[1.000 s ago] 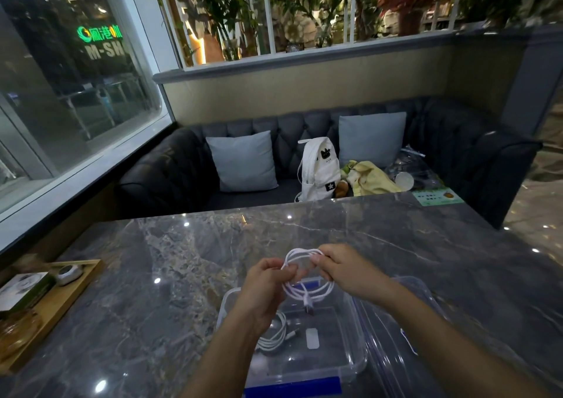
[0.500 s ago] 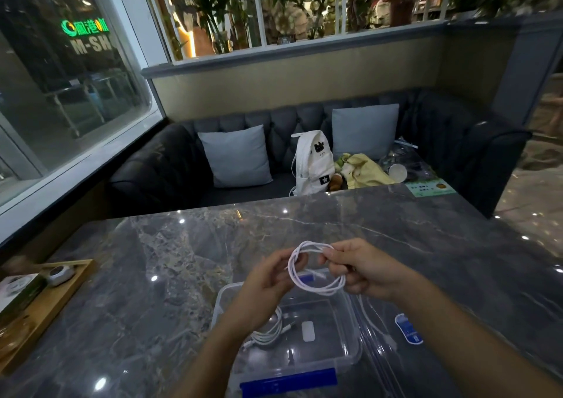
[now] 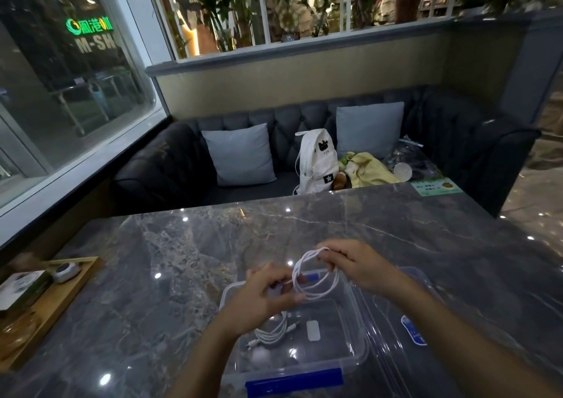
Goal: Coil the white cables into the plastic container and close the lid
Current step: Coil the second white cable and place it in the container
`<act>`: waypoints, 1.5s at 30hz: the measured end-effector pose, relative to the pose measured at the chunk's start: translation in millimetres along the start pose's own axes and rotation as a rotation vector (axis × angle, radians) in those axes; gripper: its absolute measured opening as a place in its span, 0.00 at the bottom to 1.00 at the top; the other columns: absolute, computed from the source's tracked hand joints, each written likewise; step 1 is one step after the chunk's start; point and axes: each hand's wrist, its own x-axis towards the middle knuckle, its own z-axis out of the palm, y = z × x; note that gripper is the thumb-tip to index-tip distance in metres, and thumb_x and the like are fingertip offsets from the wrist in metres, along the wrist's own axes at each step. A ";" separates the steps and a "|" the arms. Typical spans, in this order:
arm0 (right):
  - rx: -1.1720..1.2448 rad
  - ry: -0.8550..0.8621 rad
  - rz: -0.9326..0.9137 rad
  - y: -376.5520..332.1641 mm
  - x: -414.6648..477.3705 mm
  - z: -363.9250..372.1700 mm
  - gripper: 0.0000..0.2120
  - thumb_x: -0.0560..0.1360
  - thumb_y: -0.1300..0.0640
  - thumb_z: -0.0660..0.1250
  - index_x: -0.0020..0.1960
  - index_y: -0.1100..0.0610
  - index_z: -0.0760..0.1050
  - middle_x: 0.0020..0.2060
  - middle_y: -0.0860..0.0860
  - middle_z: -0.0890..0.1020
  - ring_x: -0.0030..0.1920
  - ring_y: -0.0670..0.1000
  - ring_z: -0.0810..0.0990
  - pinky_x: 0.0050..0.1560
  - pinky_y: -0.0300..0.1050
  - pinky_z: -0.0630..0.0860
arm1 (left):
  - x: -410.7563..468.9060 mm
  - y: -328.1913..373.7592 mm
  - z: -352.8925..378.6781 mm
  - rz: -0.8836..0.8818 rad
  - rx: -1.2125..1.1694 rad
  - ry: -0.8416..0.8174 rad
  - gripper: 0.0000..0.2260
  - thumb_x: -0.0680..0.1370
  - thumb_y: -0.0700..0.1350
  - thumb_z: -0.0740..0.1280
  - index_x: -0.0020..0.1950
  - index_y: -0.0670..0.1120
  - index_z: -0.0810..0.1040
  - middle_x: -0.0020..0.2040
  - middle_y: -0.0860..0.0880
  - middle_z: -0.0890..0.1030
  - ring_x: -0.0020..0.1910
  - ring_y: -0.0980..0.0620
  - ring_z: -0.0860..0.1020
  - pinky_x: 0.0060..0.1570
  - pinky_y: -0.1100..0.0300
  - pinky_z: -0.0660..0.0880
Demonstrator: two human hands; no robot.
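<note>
A clear plastic container point(image 3: 359, 358) with blue clips stands on the marble table near me. One coiled white cable point(image 3: 271, 333) lies inside it at the left. Above the container I hold a second white cable point(image 3: 313, 288) wound into a loop. My right hand point(image 3: 350, 263) pinches the top of the loop. My left hand point(image 3: 265, 297) grips its lower left side. The transparent lid point(image 3: 405, 330) with a blue sticker lies flat just right of the container.
A wooden tray point(image 3: 51, 300) with small items sits at the table's left edge. Beyond the table's far edge is a dark sofa point(image 3: 170, 166) with cushions, a white backpack point(image 3: 316, 160) and a yellow cloth. A green card point(image 3: 435, 187) lies at the far right corner.
The loop has been raised and shifted slightly right, with my right hand now at its top. My left hand moved lower along the coil. The view has tilted up a little.
</note>
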 end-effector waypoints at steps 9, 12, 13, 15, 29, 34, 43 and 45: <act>-0.747 0.368 -0.364 -2.4 -2.3 8.3 0.13 0.60 0.69 0.76 0.40 0.55 0.82 0.27 0.54 0.74 0.24 0.52 0.71 0.21 0.42 0.68 | 10.6 -11.8 11.0 -0.257 0.013 0.269 0.05 0.73 0.50 0.69 0.47 0.51 0.78 0.29 0.51 0.82 0.39 0.49 0.81 0.45 0.71 0.70; -0.748 0.460 -0.427 -0.1 -4.9 12.8 0.11 0.62 0.70 0.73 0.39 0.56 0.82 0.27 0.53 0.78 0.25 0.52 0.74 0.21 0.40 0.71 | 9.5 -11.1 9.6 -0.325 -0.383 0.205 0.05 0.76 0.37 0.65 0.45 0.44 0.79 0.30 0.49 0.82 0.29 0.53 0.81 0.33 0.62 0.76; -0.747 0.476 -0.461 0.2 -6.4 13.3 0.09 0.64 0.69 0.71 0.39 0.57 0.83 0.28 0.53 0.80 0.26 0.52 0.76 0.23 0.40 0.73 | 9.4 -10.0 8.8 -0.357 -0.510 0.181 0.06 0.76 0.34 0.62 0.46 0.41 0.78 0.28 0.49 0.81 0.25 0.55 0.78 0.27 0.66 0.73; -0.746 0.498 -0.514 1.5 -9.6 14.3 0.07 0.70 0.66 0.67 0.40 0.59 0.83 0.31 0.54 0.83 0.30 0.52 0.80 0.27 0.41 0.76 | 11.0 -9.3 9.1 -0.408 -0.780 0.115 0.07 0.75 0.32 0.60 0.48 0.37 0.76 0.28 0.48 0.74 0.19 0.58 0.68 0.20 0.67 0.63; -0.126 0.547 0.046 -19.5 -3.8 50.1 0.11 0.78 0.54 0.60 0.60 0.53 0.69 0.44 0.53 0.80 0.44 0.53 0.79 0.45 0.55 0.78 | 14.0 6.1 21.7 -0.176 -0.228 0.438 0.12 0.80 0.45 0.57 0.37 0.50 0.71 0.30 0.53 0.71 0.28 0.58 0.68 0.31 0.64 0.66; -0.296 0.471 0.097 -21.5 4.1 49.5 0.12 0.76 0.57 0.63 0.58 0.59 0.73 0.44 0.54 0.80 0.43 0.54 0.78 0.44 0.50 0.75 | 5.2 2.8 23.0 -0.111 -0.087 0.502 0.11 0.80 0.44 0.57 0.40 0.43 0.71 0.33 0.51 0.71 0.32 0.56 0.69 0.33 0.67 0.67; 0.351 0.246 0.249 -26.3 15.8 45.7 0.09 0.68 0.72 0.66 0.37 0.59 0.78 0.29 0.50 0.83 0.32 0.50 0.82 0.34 0.39 0.79 | -3.5 0.9 18.3 -0.209 -0.155 0.429 0.11 0.81 0.47 0.55 0.44 0.46 0.74 0.33 0.53 0.72 0.31 0.57 0.71 0.35 0.63 0.68; 0.414 0.214 0.243 -24.8 16.0 46.7 0.09 0.68 0.72 0.67 0.39 0.59 0.78 0.31 0.54 0.83 0.33 0.52 0.82 0.39 0.48 0.80 | -7.2 -1.0 17.3 -0.236 -0.289 0.403 0.11 0.81 0.45 0.56 0.40 0.48 0.72 0.28 0.53 0.70 0.27 0.56 0.68 0.31 0.60 0.65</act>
